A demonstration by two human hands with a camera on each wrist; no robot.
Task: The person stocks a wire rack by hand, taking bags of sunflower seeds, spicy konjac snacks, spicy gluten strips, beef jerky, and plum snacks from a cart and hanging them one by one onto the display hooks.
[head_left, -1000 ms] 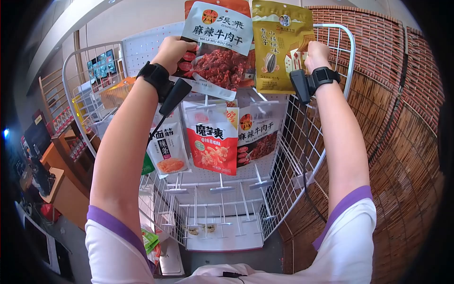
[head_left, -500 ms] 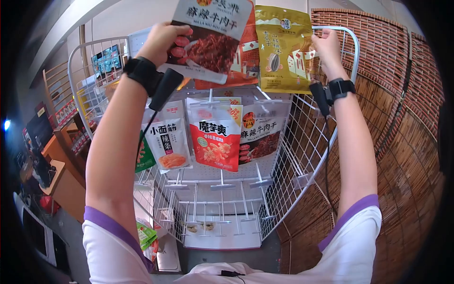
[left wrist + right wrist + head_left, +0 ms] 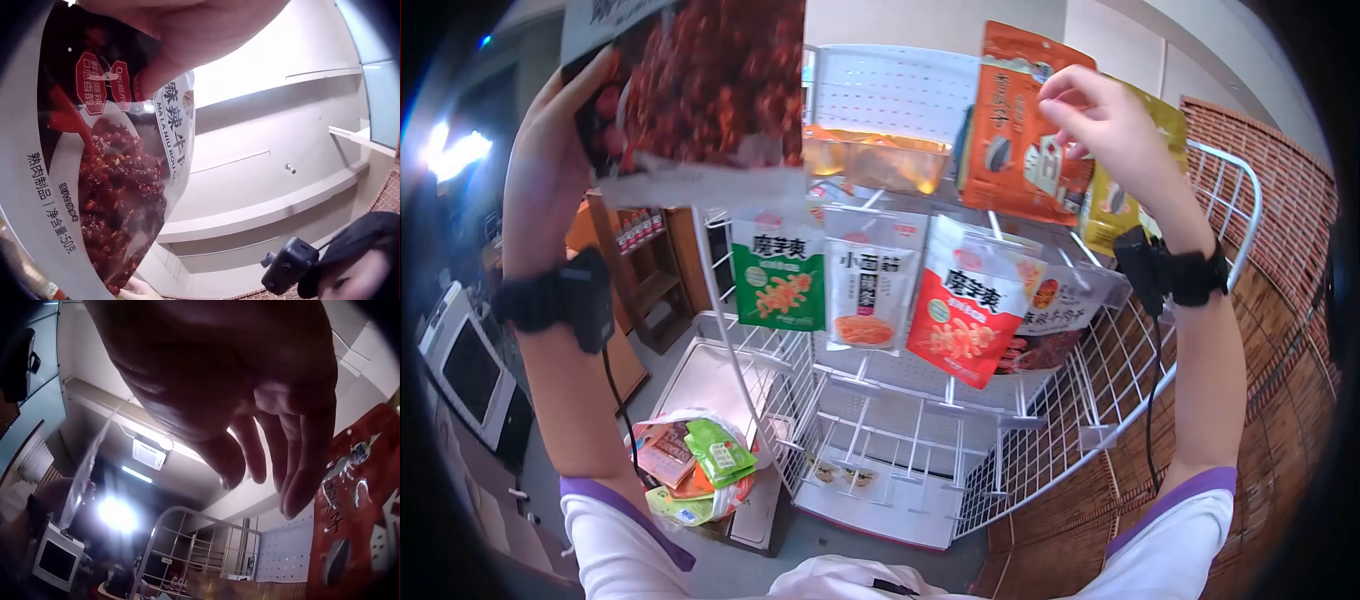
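My left hand (image 3: 555, 150) grips the left edge of a dark beef jerky bag (image 3: 710, 90), held up close at the upper left; in the left wrist view the thumb lies on the front of the bag (image 3: 119, 181). My right hand (image 3: 1115, 125) is raised in front of an orange seed bag (image 3: 1025, 125) on the rack and holds nothing. Its fingers (image 3: 300, 469) hang loosely bent in the right wrist view, beside the orange bag (image 3: 356, 500). Behind the right hand is a yellow-green bag (image 3: 1110, 215).
Below hang a green bag (image 3: 780, 280), a white bag (image 3: 870, 290), a red bag (image 3: 965, 320) and another jerky bag (image 3: 1065, 320). A wire side panel (image 3: 1100, 400) stands right. A plastic bag of packets (image 3: 720, 455) lies lower left. Orange packs (image 3: 895, 165) sit behind.
The view has turned left. My left hand has carried the jerky bag left and closer, away from the rack. My right hand has come off the yellow-green bag and stands by the orange one.
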